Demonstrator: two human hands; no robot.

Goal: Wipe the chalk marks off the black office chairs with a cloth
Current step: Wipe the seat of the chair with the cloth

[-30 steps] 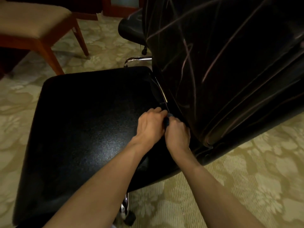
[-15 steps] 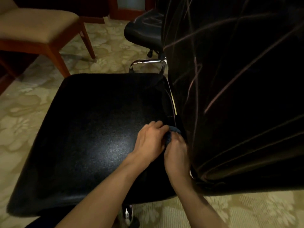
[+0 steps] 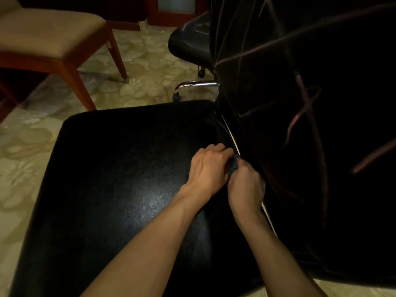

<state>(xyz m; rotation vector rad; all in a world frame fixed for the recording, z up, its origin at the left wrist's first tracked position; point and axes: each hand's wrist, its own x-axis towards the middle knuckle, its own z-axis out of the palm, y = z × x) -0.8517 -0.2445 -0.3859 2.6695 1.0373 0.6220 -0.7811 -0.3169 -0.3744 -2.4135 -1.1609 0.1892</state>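
Note:
A black office chair fills the view, its glossy seat (image 3: 120, 179) below me and its backrest (image 3: 310, 103) rising on the right, crossed by pale chalk lines. My left hand (image 3: 209, 170) and my right hand (image 3: 246, 185) meet at the crease between seat and backrest. Both grip a small dark blue cloth (image 3: 234, 166), which shows only as a bunched bit between the fingers. Most of the cloth is hidden by the hands.
A second black office chair (image 3: 188, 39) stands behind, with a chrome armrest (image 3: 195, 84) near it. A wooden chair with a tan cushion (image 3: 47, 33) is at the far left. Patterned beige carpet (image 3: 27, 146) surrounds the chairs.
The view has shifted so the seat sits lower and more to the right. Both hands stay together on the cloth at the seat crease, shifting slightly along it.

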